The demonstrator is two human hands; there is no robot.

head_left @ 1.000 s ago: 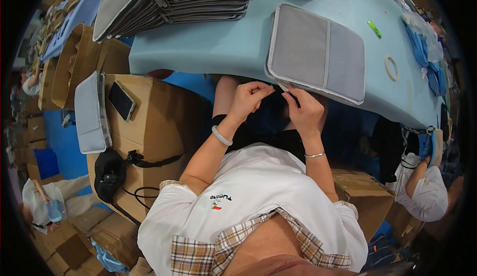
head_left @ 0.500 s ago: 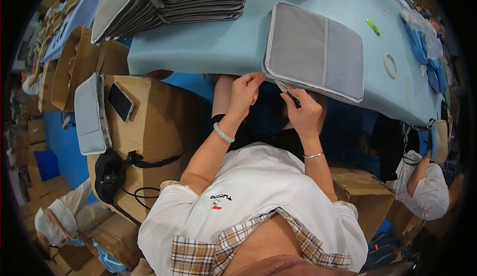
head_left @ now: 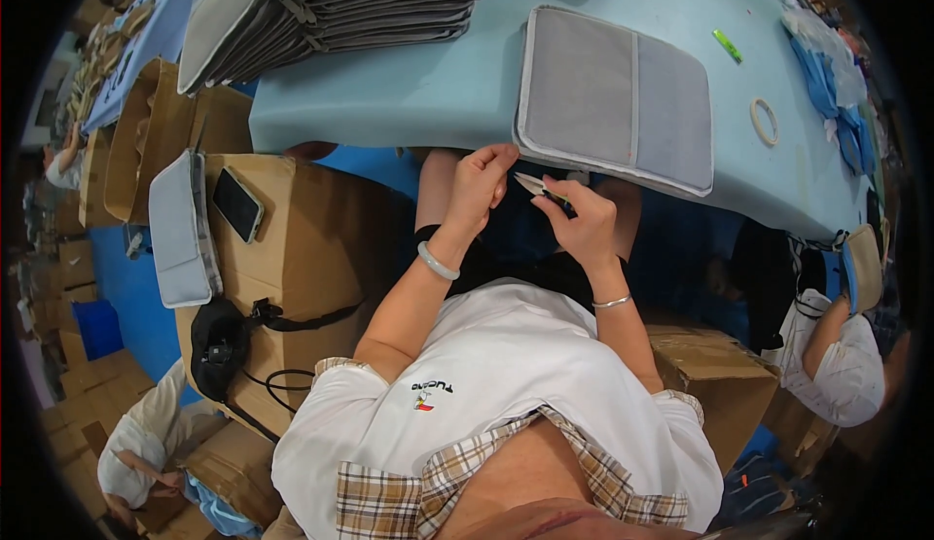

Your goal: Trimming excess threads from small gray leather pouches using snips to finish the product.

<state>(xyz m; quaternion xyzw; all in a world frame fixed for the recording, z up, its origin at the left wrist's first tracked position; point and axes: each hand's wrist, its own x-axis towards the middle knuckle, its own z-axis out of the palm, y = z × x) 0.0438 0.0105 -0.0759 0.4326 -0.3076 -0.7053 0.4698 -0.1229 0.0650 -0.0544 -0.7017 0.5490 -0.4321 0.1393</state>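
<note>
A flat grey fabric case (head_left: 584,83) with a pale piped edge lies on the table, its near edge reaching over the table's front. My left hand (head_left: 479,190) is closed in a pinch beside the case's near left corner; what sits between the fingertips is too small to make out. In my right hand (head_left: 587,221) is a pair of thread snips (head_left: 531,185). Their pointed blades aim toward my left fingertips, just below the case's near edge, and do not touch the fabric as far as I can see.
Tall stacks of similar grey cases (head_left: 389,0) fill the table's far left. On the right lie a green cutter (head_left: 727,46) and a tape roll (head_left: 764,122). A carton (head_left: 292,248) at my left bears a phone (head_left: 237,204), another grey case (head_left: 183,234) and a black pouch (head_left: 219,345).
My right hand has shifted slightly left and down with the snips, and the blades now show clear of the case's edge. My left hand keeps its pinch in nearly the same place.
</note>
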